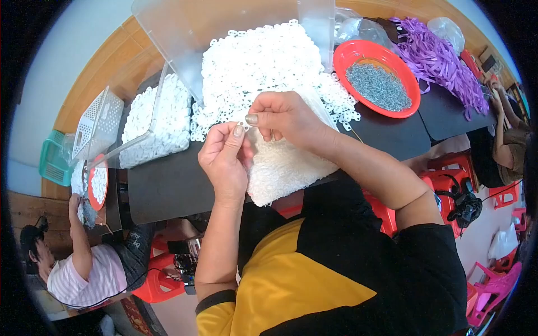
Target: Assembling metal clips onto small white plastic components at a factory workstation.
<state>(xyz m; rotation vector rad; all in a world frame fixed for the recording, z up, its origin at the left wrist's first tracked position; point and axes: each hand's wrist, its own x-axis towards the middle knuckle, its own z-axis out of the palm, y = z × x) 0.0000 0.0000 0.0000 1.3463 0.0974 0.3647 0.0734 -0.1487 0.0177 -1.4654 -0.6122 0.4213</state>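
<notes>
**Small white piece pinched between both hands above the heap**

The dark, flat bench (pixel 179 185) carries everything within arm's reach, which seems to be why the supplies crowd its middle. A large heap of white plastic ring-shaped pieces (pixel 263 61) lies straight ahead, spilling from a tipped clear plastic bin (pixel 224 22), so pieces can be picked without stretching. Left of it stands a clear tub of white pieces (pixel 157 120). On the right sits a red round plastic bowl of small grey metal parts (pixel 378 84), near the right hand. A white knobbly mat (pixel 286 168) hangs over the near edge.

The left hand (pixel 224 162) and right hand (pixel 283 117) meet above the mat, thumbs and forefingers closed on one small white ring piece (pixel 245 124), held up close for a clear view.
</notes>
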